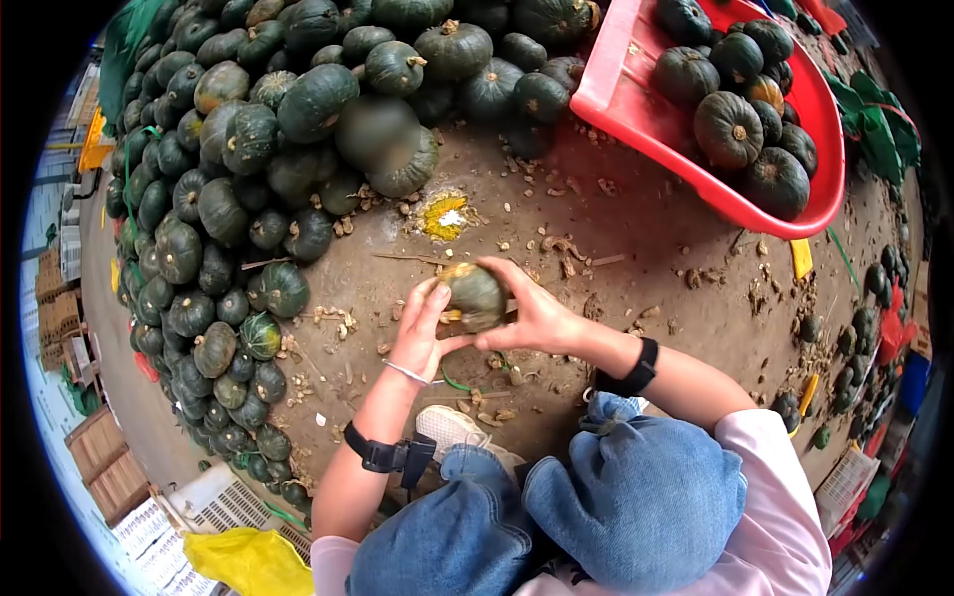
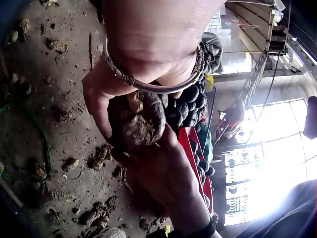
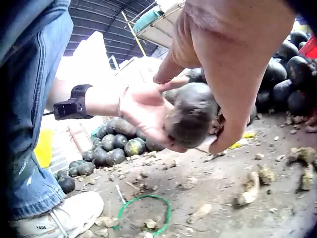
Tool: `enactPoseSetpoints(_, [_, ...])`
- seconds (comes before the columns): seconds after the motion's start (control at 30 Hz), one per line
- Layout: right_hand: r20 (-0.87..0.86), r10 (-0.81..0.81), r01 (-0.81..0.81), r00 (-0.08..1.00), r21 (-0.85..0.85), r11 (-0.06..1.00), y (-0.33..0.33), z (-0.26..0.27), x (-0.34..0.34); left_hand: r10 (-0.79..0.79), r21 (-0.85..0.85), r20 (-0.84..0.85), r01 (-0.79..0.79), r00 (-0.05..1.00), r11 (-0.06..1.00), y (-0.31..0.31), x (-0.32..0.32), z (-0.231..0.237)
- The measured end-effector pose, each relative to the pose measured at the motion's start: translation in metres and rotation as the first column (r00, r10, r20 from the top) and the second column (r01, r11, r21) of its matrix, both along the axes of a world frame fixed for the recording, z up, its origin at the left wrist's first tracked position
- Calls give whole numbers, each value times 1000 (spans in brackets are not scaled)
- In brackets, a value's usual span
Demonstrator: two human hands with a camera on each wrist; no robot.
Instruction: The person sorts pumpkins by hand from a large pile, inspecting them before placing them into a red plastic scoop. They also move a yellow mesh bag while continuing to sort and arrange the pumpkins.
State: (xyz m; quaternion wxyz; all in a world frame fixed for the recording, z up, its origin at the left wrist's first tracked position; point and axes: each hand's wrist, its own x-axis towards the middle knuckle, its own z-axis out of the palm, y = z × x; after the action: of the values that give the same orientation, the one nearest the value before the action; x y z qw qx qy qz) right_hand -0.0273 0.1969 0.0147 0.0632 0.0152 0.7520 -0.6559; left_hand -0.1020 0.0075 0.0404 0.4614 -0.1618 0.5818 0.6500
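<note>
A small green pumpkin [image 1: 477,299] is held between both hands above the dirt-strewn floor. My left hand [image 1: 417,336] grips its left side, and my right hand [image 1: 542,316] curls round the right side with fingers over the top. The left wrist view shows the pumpkin's [image 2: 143,126] brownish, rough face with a dry stem. From the right wrist, the pumpkin [image 3: 193,116] looks dark and smooth, with the left palm [image 3: 146,111] against its far side.
A large heap of green pumpkins [image 1: 224,209] rises at the left and back. At the back right stands a red scoop-shaped bin [image 1: 686,184] with several pumpkins in it. Dry stems and a green strap loop [image 3: 168,218] litter the floor, near a white shoe [image 1: 449,429].
</note>
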Motion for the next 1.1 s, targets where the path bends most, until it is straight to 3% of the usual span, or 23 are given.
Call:
enactPoseSetpoints(0.1, [380,-51,202,923,-369,907,11,-15,-5,-66,36,78,64,995,997,-3,4,-4])
enactPoseSetpoints(0.13, [485,-46,249,873,-362,898,22,-19,1,-96,48,91,92,991,995,-9,5,-13])
enactPoseSetpoints(0.2, [560,-53,324,827,-397,858,57,-33,26,-163,11,56,163,985,987,-18,3,-13])
enactPoseSetpoints(0.23, [584,-136,412,800,-370,832,82,-33,49,-163,-47,4,163,987,985,-22,1,-11])
enactPoseSetpoints(0.27, [586,-150,484,797,-469,739,113,-22,77,-171,-103,-42,166,984,981,-29,-3,-13])
enactPoseSetpoints(0.3, [604,-123,493,788,-499,713,150,-10,106,-182,-161,-80,168,980,973,-39,-9,-17])
enactPoseSetpoints(0.33, [655,-379,693,653,-316,647,178,12,146,-138,-181,-116,115,984,977,-53,-15,-21])
enactPoseSetpoints(0.37, [719,-519,850,463,-194,489,242,-12,222,-95,-197,-148,65,984,978,-67,-21,-27])
enactPoseSetpoints(0.43, [379,-900,952,218,-286,110,287,21,319,-11,-238,-205,-39,979,971,-86,-36,-36])
enactPoseSetpoints(0.5, [357,-934,997,-32,-56,-55,300,33,360,82,-283,-266,-159,961,946,-98,-49,-43])
enactPoseSetpoints(0.57, [281,-922,959,-265,174,-223,316,21,379,56,-343,-390,-202,919,917,-98,-63,-54])
enactPoseSetpoints(0.63, [371,-928,925,-20,358,124,274,13,320,3,-347,-491,-199,871,916,-93,-70,-69])
enactPoseSetpoints(0.7, [493,-817,756,301,399,519,232,-8,239,-106,-383,-591,-162,800,910,-85,-74,-82])
enactPoseSetpoints(0.73, [346,-756,572,556,500,650,209,-31,197,-165,-427,-614,-149,772,892,-77,-75,-76])
enactPoseSetpoints(0.77, [303,-575,279,760,648,709,187,-45,152,-224,-473,-629,-139,744,870,-73,-74,-68])
enactPoseSetpoints(0.8, [188,-391,40,901,861,506,156,-57,112,-292,-521,-657,-138,695,842,-71,-73,-57])
enactPoseSetpoints(0.83, [181,-247,-30,952,858,512,128,-51,70,-298,-520,-686,-161,664,839,-76,-72,-51])
enactPoseSetpoints(0.87, [84,-89,-40,992,911,410,107,-60,40,-301,-509,-711,-171,635,843,-83,-71,-48])
enactPoseSetpoints(0.9, [23,-20,-13,1000,907,421,87,-62,12,-301,-494,-729,-169,614,853,-88,-68,-50])
enactPoseSetpoints(0.97, [155,7,-144,988,899,414,46,-49,-30,-295,-519,-724,-211,624,828,-112,-63,-61])
enactPoseSetpoints(1.03, [111,102,-142,989,914,379,18,-49,-46,-325,-615,-634,-204,702,762,-120,-51,-36])
enactPoseSetpoints(1.1, [112,195,-188,974,882,433,0,-47,-48,-510,-724,-549,-71,662,686,-140,-32,-53])
